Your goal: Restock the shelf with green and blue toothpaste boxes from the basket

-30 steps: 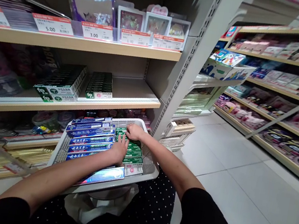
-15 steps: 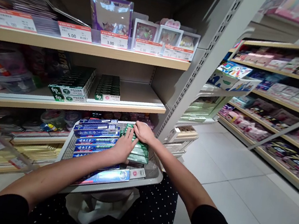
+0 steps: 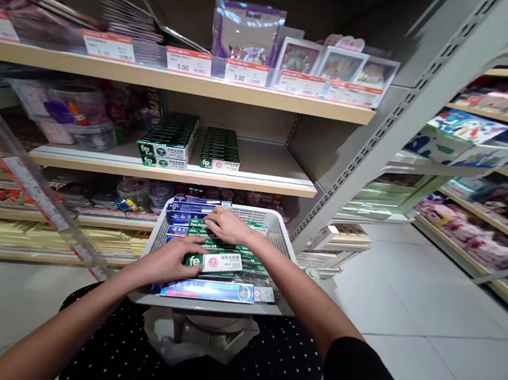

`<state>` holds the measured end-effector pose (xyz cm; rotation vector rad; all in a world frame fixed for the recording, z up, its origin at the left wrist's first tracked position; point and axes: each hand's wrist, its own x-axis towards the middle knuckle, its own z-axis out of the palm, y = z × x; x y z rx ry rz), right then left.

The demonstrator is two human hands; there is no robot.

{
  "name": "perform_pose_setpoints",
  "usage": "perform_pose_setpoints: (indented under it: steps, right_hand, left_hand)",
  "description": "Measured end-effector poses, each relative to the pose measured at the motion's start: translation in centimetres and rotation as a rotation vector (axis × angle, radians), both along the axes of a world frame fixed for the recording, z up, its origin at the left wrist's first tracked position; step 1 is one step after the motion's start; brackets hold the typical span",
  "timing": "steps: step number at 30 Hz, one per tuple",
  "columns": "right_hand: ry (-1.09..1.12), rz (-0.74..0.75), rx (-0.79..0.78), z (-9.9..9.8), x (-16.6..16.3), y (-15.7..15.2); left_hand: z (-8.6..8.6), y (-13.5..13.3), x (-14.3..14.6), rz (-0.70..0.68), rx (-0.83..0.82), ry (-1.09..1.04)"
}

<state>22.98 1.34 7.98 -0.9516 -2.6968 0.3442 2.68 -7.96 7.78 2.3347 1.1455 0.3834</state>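
Note:
A white plastic basket (image 3: pixel 283 238) rests on my lap, packed with blue toothpaste boxes (image 3: pixel 187 211) and green ones. My left hand (image 3: pixel 170 258) grips the near end of a stack of green toothpaste boxes (image 3: pixel 222 261), tilted so its white and pink end label faces me. My right hand (image 3: pixel 229 226) closes over the far end of the same stack. A long blue box (image 3: pixel 208 289) lies along the basket's near edge.
The middle shelf (image 3: pixel 258 165) holds two stacks of the same green boxes (image 3: pixel 168 142), with bare board to their right. Price tags (image 3: pixel 184 60) line the top shelf edge. A grey upright post (image 3: pixel 382 139) stands to the right, and tiled floor opens beyond it.
Both hands have gathered the green boxes and lifted them up out of the basket's right side, turning the end label toward me. The view swung left.

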Motion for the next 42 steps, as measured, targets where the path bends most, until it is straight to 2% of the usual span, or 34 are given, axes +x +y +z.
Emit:
perform_pose_setpoints:
  steps: [3, 7, 12, 15, 18, 22, 26, 32, 37, 42]
  right_hand:
    - [0.233, -0.078, -0.045, 0.4, 0.8, -1.3]
    - [0.373, -0.271, -0.257, 0.7, 3.9, -4.1]
    - [0.506, -0.418, -0.644, -1.1, 7.4, -8.1]
    - [0.643, -0.489, -0.905, -2.3, 7.7, -9.7]
    - [0.760, -0.517, -1.020, -3.3, 7.3, -10.3]
    - [0.867, -0.534, -1.097, -4.2, 6.9, -10.5]
    - [0.894, -0.595, -1.120, -4.0, 6.7, -10.8]
    - [0.947, -0.564, -0.992, -3.1, 6.0, -11.2]
    - [0.927, -0.523, -0.934, -3.4, 5.8, -10.7]
    - [0.905, -0.471, -0.817, -3.7, 5.6, -9.3]
  left_hand:
    - [-0.6, 0.7, -1.1, 0.099, -0.007, -0.155]
    - [-0.8, 0.6, -1.4, 0.281, 0.022, -0.184]
    - [-1.5, -0.8, -1.7, 0.325, -0.114, -0.113]
    - [-2.2, -1.3, -1.8, 0.356, -0.185, -0.119]
    - [-2.8, -1.5, -1.9, 0.389, -0.231, -0.186]
    - [-3.0, -1.8, -1.7, 0.372, -0.254, -0.257]
    - [-3.2, -2.2, -1.7, 0.351, -0.274, -0.317]
    - [-3.6, -2.6, -2.1, 0.386, -0.212, -0.290]
    - [-3.4, -2.7, -2.2, 0.407, -0.205, -0.307]
    - [-2.6, -1.0, -2.4, 0.407, -0.158, -0.327]
